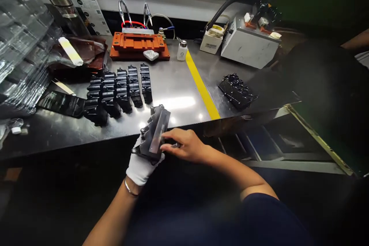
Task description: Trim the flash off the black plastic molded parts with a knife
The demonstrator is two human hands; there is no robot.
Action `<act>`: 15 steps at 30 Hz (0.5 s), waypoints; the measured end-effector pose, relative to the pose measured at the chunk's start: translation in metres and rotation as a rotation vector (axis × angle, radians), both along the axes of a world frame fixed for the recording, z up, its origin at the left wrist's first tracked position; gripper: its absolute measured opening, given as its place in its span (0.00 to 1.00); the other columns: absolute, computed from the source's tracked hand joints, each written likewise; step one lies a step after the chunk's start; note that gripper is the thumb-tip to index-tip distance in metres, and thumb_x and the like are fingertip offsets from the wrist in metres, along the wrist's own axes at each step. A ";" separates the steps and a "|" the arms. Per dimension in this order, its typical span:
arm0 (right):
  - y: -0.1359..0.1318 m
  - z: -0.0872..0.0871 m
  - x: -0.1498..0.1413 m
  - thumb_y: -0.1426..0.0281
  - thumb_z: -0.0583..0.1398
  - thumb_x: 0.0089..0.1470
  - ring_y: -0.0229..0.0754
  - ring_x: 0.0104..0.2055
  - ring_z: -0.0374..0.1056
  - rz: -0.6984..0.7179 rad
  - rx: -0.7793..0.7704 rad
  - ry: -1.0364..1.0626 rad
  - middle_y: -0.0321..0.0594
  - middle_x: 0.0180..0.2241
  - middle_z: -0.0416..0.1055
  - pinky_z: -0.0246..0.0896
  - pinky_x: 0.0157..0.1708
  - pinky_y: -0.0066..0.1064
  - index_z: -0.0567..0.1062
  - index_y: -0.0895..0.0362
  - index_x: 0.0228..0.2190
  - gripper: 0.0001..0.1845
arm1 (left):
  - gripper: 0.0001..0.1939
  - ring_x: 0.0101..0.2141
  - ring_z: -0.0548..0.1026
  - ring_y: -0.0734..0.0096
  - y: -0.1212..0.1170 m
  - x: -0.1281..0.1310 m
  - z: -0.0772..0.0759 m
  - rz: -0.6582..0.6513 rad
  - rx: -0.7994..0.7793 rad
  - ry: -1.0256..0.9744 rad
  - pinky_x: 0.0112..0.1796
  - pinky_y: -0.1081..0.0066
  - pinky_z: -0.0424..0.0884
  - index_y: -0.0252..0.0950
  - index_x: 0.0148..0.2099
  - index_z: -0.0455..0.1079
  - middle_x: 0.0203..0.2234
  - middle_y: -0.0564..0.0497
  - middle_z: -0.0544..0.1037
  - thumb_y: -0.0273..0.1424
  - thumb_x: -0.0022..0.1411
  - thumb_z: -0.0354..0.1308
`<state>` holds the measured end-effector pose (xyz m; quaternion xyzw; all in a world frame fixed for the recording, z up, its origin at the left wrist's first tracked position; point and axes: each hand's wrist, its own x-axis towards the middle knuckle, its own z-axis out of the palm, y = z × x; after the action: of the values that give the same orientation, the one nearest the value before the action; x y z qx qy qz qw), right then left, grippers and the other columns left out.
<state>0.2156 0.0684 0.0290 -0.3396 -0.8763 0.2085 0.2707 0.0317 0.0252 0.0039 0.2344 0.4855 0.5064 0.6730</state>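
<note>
My left hand (142, 164), in a white glove, grips a black moulded plastic part (154, 130) from below at the front edge of the steel bench. A shiny strip runs along the part's top face. My bare right hand (186, 145) rests on the part's right side, fingers pinched at the lower end of that strip. Several more black parts (118, 90) lie in rows on the bench to the upper left. One black part (236, 90) lies alone beyond the yellow line.
A yellow stripe (201, 86) crosses the steel bench (173, 84). At the back stand an orange fixture (138, 45), a small white bottle (182, 50) and a grey box (248, 42). Clear plastic trays (20, 46) are stacked at left. Another person's arm (356, 40) shows at far right.
</note>
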 end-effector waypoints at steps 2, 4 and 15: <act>0.032 0.003 0.000 0.59 0.57 0.64 0.40 0.38 0.75 -0.252 0.002 -0.057 0.43 0.37 0.80 0.67 0.38 0.28 0.78 0.56 0.44 0.16 | 0.19 0.26 0.70 0.66 -0.006 -0.007 -0.002 -0.041 -0.107 -0.212 0.24 0.68 0.69 0.34 0.50 0.75 0.28 0.46 0.74 0.39 0.66 0.50; 0.064 -0.001 0.001 0.63 0.57 0.63 0.42 0.37 0.74 -0.491 -0.032 -0.145 0.44 0.36 0.79 0.65 0.39 0.30 0.79 0.57 0.42 0.14 | 0.23 0.21 0.63 0.73 -0.009 -0.011 -0.004 -0.032 -0.243 -0.537 0.19 0.75 0.62 0.27 0.51 0.73 0.25 0.48 0.70 0.37 0.69 0.44; 0.114 -0.042 0.015 0.74 0.57 0.53 0.43 0.40 0.72 -0.554 -0.230 -0.134 0.42 0.39 0.79 0.66 0.43 0.33 0.80 0.60 0.41 0.15 | 0.30 0.21 0.64 0.72 -0.010 -0.013 -0.016 0.087 -0.415 -0.827 0.19 0.74 0.63 0.22 0.54 0.70 0.25 0.48 0.69 0.43 0.71 0.39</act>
<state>0.2303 0.1827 -0.0133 -0.6070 -0.7369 0.2018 0.2188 0.0182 0.0155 -0.0120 -0.1474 0.2770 0.4771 0.8209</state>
